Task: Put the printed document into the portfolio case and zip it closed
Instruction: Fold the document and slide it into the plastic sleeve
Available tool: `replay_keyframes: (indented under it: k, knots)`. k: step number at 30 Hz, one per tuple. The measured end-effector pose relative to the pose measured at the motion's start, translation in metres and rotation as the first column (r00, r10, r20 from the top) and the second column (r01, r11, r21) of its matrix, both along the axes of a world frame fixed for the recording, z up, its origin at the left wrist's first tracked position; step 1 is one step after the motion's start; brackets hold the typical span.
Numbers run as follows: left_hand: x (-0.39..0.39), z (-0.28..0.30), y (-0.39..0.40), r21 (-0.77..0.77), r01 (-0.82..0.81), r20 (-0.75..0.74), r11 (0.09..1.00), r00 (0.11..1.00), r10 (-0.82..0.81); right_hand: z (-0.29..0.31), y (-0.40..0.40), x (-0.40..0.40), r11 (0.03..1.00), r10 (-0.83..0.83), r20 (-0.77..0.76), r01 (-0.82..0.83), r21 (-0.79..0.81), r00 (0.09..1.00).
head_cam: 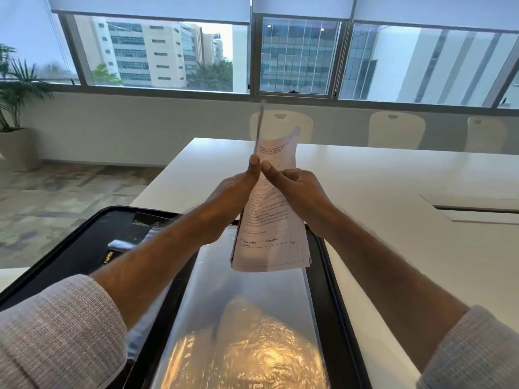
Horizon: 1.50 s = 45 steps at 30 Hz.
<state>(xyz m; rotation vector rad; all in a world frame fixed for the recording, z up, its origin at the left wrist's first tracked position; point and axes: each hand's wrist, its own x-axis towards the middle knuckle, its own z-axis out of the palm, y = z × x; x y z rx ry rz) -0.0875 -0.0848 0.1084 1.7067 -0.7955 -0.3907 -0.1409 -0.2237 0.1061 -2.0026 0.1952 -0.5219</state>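
The printed document (271, 234), several white sheets with black text, hangs upright in the air above the portfolio case. My left hand (238, 189) pinches its left edge with the thumb up. My right hand (292, 186) grips it from the right, thumb meeting the left thumb. The top of the sheets curls and splays apart. The black portfolio case (84, 248) lies open on the table below, its shiny clear plastic sleeves (247, 318) facing up under the paper.
The white table (393, 192) stretches ahead and right, with a rectangular cable hatch (477, 210). Three pale chairs (396, 130) line its far side below the windows. A potted plant (14, 108) stands on the floor at the left.
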Motion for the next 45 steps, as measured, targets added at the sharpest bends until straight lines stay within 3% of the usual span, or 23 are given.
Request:
replay_keyframes:
  k: [5,11,16,19,22,24,25,27,29,34,45]
  knots:
    - [0.006,-0.001,-0.004,0.063,0.062,-0.034,0.996,0.998,-0.06,-0.003,-0.007,0.006,0.996,-0.076,-0.02,0.077,0.048,0.997]
    - [0.022,-0.01,-0.012,0.143,-0.014,-0.06,0.99,0.998,0.023,-0.003,-0.009,0.012,0.978,-0.064,-0.012,0.065,0.198,0.998]
    - [0.033,-0.022,-0.016,0.093,0.047,-0.099,0.995,0.994,-0.037,-0.013,-0.019,0.021,0.982,-0.149,-0.005,0.149,0.118,0.989]
    - [0.044,-0.028,-0.014,0.011,-0.037,-0.089,0.999,0.995,0.038,-0.018,-0.028,0.025,0.962,-0.204,-0.016,0.203,0.183,0.979]
    - [0.06,-0.045,-0.007,0.079,-0.213,0.08,0.974,0.975,0.207,-0.017,-0.038,0.028,0.91,-0.304,0.011,0.287,0.301,0.953]
    - [0.073,-0.061,0.001,0.263,-0.301,0.317,0.917,0.924,0.213,-0.017,-0.045,0.029,0.879,-0.349,0.035,0.315,0.358,0.936]
    - [0.078,-0.068,0.005,0.401,-0.323,0.419,0.858,0.897,0.141,-0.016,-0.048,0.029,0.873,-0.359,0.044,0.319,0.368,0.932]
    - [0.085,-0.082,0.011,0.643,-0.348,0.516,0.682,0.855,-0.05,-0.016,-0.053,0.029,0.866,-0.371,0.055,0.323,0.382,0.927]
    - [0.088,-0.092,0.012,0.729,-0.377,0.539,0.572,0.831,-0.139,-0.016,-0.057,0.029,0.855,-0.38,0.069,0.322,0.408,0.922]
    - [0.091,-0.101,0.009,0.639,-0.422,0.597,0.644,0.799,-0.068,-0.016,-0.063,0.029,0.852,-0.368,0.084,0.3,0.43,0.926]
    - [0.093,-0.092,0.007,0.584,-0.372,0.466,0.722,0.881,0.077,-0.019,-0.071,0.038,0.775,-0.442,0.155,0.29,0.561,0.884]
